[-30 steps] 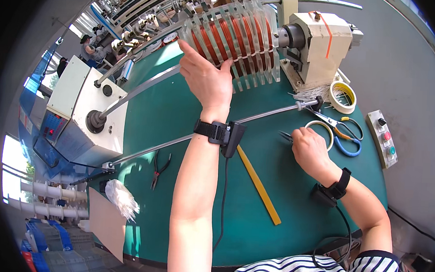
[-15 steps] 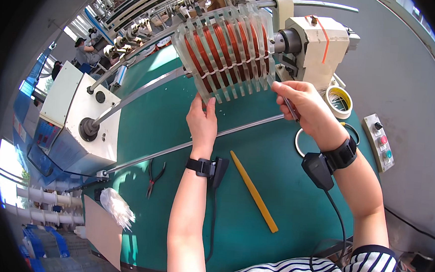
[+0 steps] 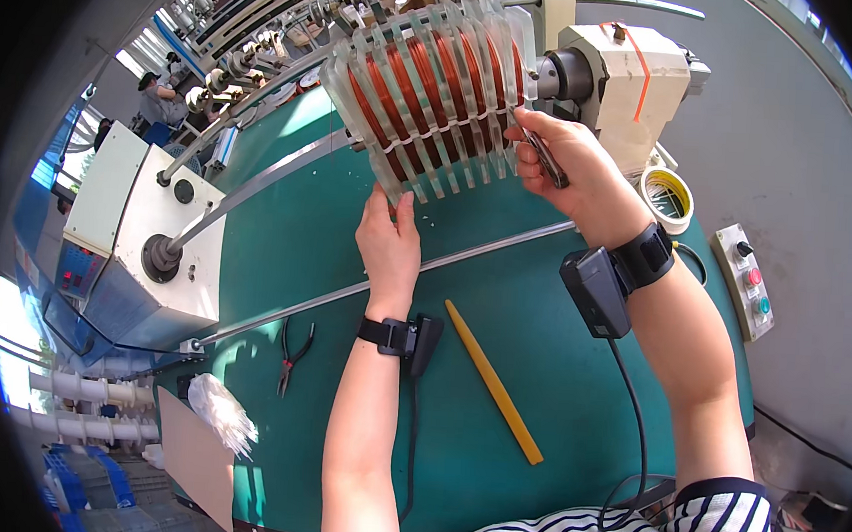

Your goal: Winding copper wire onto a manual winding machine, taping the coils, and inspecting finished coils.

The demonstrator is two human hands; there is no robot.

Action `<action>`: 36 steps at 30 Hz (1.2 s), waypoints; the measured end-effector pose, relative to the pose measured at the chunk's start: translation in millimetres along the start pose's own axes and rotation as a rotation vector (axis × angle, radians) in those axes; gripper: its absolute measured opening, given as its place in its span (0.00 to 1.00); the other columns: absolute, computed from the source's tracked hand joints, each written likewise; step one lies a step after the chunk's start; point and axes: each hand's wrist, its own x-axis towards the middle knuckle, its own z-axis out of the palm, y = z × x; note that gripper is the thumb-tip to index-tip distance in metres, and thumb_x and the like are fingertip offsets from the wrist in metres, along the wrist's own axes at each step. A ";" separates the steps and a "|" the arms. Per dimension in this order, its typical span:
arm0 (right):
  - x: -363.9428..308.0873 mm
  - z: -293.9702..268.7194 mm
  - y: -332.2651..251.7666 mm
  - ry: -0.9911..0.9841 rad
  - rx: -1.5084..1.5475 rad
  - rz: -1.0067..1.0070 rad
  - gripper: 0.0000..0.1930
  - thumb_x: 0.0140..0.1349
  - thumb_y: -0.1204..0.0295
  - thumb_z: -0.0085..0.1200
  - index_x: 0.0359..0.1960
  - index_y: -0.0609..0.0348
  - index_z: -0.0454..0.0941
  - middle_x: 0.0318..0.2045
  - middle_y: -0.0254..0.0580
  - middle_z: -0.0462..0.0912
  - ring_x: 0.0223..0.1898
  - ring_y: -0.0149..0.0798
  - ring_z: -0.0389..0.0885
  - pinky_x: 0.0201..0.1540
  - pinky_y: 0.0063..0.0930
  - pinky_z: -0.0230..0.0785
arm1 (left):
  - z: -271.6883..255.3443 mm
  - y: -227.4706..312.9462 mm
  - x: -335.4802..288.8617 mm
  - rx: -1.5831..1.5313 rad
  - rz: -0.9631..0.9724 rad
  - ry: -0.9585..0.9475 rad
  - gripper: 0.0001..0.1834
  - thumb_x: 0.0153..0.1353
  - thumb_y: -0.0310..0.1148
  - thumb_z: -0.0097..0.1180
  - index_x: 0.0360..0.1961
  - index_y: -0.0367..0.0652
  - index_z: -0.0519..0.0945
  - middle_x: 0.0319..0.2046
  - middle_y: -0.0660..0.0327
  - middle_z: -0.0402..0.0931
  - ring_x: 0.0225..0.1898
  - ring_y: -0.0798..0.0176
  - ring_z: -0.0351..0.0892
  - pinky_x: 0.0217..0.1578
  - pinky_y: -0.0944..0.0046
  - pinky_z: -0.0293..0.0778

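A wire-wound coil former (image 3: 426, 100), with copper-red windings between clear finned plates and white ties across them, sits on a horizontal shaft. My left hand (image 3: 388, 244) grips its lower left corner, with the thumb in front and the fingertips partly hidden by the plate. In my right hand (image 3: 573, 168) is a slim dark metal tool (image 3: 547, 159), its kind not clear. The fingers are closed round it, and its upper end reaches the fins at the former's lower right. Below lies a yellow tapered stick (image 3: 492, 379) on the green bench top (image 3: 362, 360).
Pliers (image 3: 292, 357) and a bundle of white ties (image 3: 220, 411) lie at left, near a white machine box (image 3: 186, 281). Metal rods cross the bench. To the right are a cream drive head (image 3: 622, 98), a tape roll (image 3: 666, 198) and a button box (image 3: 743, 281).
My right hand has moved left and up with the tool, which now meets the former's right-hand fins. The left hand keeps its place at the lower left corner.
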 end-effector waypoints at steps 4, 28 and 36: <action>-1.2 -1.4 1.3 -0.040 -0.013 -0.032 0.11 0.60 0.67 0.52 0.26 0.62 0.72 0.14 0.32 0.68 0.15 0.27 0.64 0.16 0.21 0.55 | 0.1 -1.3 0.6 0.013 0.027 0.011 0.19 0.63 0.32 0.49 0.52 0.32 0.70 0.37 0.46 0.76 0.33 0.47 0.78 0.34 0.57 0.72; -2.0 22.1 18.6 -0.121 -0.014 -0.027 0.11 0.61 0.67 0.51 0.27 0.63 0.72 0.13 0.34 0.68 0.14 0.28 0.64 0.16 0.22 0.56 | 1.9 -1.4 -0.5 0.041 0.002 0.012 0.19 0.62 0.32 0.50 0.51 0.31 0.69 0.36 0.47 0.76 0.31 0.47 0.78 0.30 0.56 0.72; -1.1 40.4 19.5 -0.074 0.000 0.027 0.11 0.60 0.68 0.51 0.27 0.65 0.71 0.13 0.34 0.67 0.13 0.29 0.64 0.15 0.23 0.55 | 1.3 -1.5 -0.5 0.016 0.024 0.035 0.19 0.62 0.32 0.50 0.51 0.32 0.69 0.34 0.48 0.75 0.31 0.48 0.78 0.30 0.56 0.72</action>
